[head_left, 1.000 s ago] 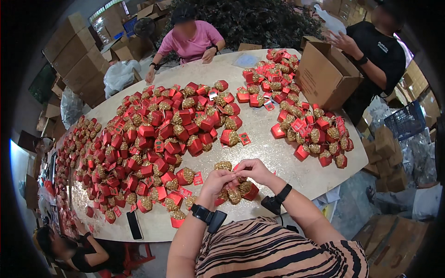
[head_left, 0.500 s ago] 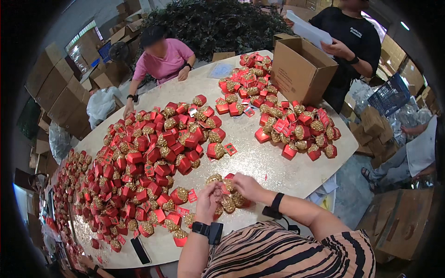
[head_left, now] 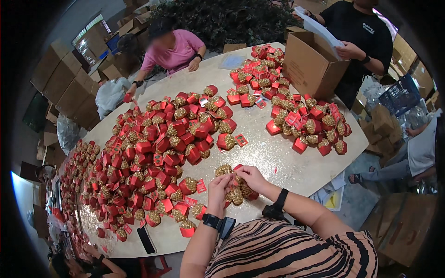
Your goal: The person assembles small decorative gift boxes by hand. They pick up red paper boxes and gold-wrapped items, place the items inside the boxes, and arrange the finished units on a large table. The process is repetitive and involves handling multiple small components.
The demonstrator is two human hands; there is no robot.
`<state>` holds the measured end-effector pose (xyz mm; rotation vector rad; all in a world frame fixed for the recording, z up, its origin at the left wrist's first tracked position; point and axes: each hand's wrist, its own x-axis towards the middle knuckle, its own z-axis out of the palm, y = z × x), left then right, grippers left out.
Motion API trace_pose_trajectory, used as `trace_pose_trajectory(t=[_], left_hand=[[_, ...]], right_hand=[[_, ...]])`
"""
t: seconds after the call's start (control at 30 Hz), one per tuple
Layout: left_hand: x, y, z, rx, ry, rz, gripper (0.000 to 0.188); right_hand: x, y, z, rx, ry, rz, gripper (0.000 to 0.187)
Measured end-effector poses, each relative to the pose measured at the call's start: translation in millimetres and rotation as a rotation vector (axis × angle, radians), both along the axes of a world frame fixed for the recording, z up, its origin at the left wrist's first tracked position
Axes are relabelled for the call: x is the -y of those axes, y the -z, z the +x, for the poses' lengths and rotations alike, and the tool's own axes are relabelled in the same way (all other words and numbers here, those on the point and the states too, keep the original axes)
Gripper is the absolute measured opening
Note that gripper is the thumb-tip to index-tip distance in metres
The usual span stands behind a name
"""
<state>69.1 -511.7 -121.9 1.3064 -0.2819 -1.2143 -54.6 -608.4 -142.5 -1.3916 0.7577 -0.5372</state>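
At the near edge of the table, my left hand (head_left: 219, 189) and my right hand (head_left: 253, 179) meet above a small bunch of red and gold ornaments (head_left: 237, 196). The fingers of both are pinched together, almost touching. Something thin and reddish shows between the fingertips, too small to name; my hands partly cover the bunch. Each ornament has a red faceted base and a glittery gold bumpy top. To the left of my hands lies a large heap of the same ornaments (head_left: 157, 150), some with red tags (head_left: 240, 140).
A smaller ornament pile (head_left: 310, 121) lies at the right, near an open cardboard box (head_left: 306, 69). A phone (head_left: 146, 239) rests by the near left edge. Across the pale table (head_left: 273, 171) sits a person in pink (head_left: 174, 53); another in black (head_left: 357, 34) holds white sheets.
My fingertips have drawn closer together over the bunch. The whole view has shifted slightly. The person in pink now holds a red piece raised above the heap.
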Motion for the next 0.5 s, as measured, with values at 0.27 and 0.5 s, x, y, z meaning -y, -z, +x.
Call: trace_pose_trajectory(t=[0.27,0.5], left_hand=[[1.1,7.6,-4.4,0.153,0.006,0.000,0.013],[-0.6,6.5,-1.4,0.153,-0.006,-0.026,0.014]], right_hand=[[-17.0,-22.8,0.3,0.091,0.016,0.620,0.016],[-25.0,-17.1,-1.7,0.436,-0.092,0.898,0.025]])
